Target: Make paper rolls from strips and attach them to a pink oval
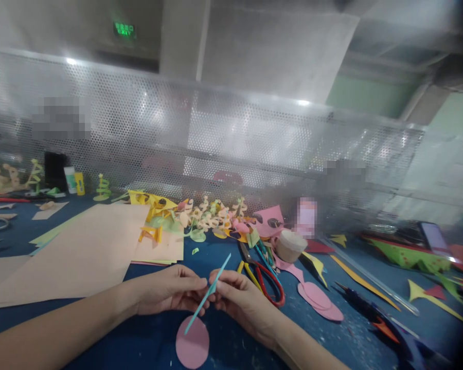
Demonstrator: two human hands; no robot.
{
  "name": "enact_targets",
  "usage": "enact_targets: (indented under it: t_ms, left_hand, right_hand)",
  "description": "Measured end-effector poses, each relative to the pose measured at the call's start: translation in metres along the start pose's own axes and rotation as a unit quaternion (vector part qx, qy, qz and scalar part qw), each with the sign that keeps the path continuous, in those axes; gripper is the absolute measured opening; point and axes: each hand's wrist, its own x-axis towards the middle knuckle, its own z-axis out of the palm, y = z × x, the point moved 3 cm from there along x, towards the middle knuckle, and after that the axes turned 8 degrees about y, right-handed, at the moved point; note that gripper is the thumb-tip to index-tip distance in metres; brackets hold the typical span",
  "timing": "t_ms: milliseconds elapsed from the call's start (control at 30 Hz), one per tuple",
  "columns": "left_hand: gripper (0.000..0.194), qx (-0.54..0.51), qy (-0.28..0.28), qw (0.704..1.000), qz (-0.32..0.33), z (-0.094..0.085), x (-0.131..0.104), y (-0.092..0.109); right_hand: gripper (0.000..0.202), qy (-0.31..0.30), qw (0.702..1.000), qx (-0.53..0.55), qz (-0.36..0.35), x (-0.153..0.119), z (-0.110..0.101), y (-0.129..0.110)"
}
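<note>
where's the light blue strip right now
Head view, low centre: the strip is between the left hand and right hand, its lower end overlapping the pink oval.

Beneath the left hand [177,289] and the right hand [241,300] spreads a dark blue surface [139,339]. Beyond both, a silvery perforated partition [139,133] crosses the whole view, bright glints [71,61] along its upper edge. High beyond the left hand, a green exit sign [124,30] glows against dim grey; above the right hand, a pale grey panel [270,51] rises, with a light green wall [374,95] farther right.
</note>
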Motion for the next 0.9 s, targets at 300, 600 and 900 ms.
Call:
enact_targets:
  t_ms: [300,600,900]
  left_hand:
    - [0.013,0.059,0.002,0.998,0.007,-0.001,-0.002,0.003]
    - [0.015,0.088,0.042,0.994,0.051,0.003,0.002,0.000]
    - [0.020,0.226,0.128,0.957,0.125,0.002,0.010,0.000]
  right_hand:
    - [0.020,0.022,1.000,0.014,-0.006,0.002,-0.005,0.001]
    - [0.020,0.070,0.997,0.021,-0.036,0.005,-0.008,0.006]
    - [0.023,0.115,0.991,-0.007,-0.073,0.007,-0.011,0.006]
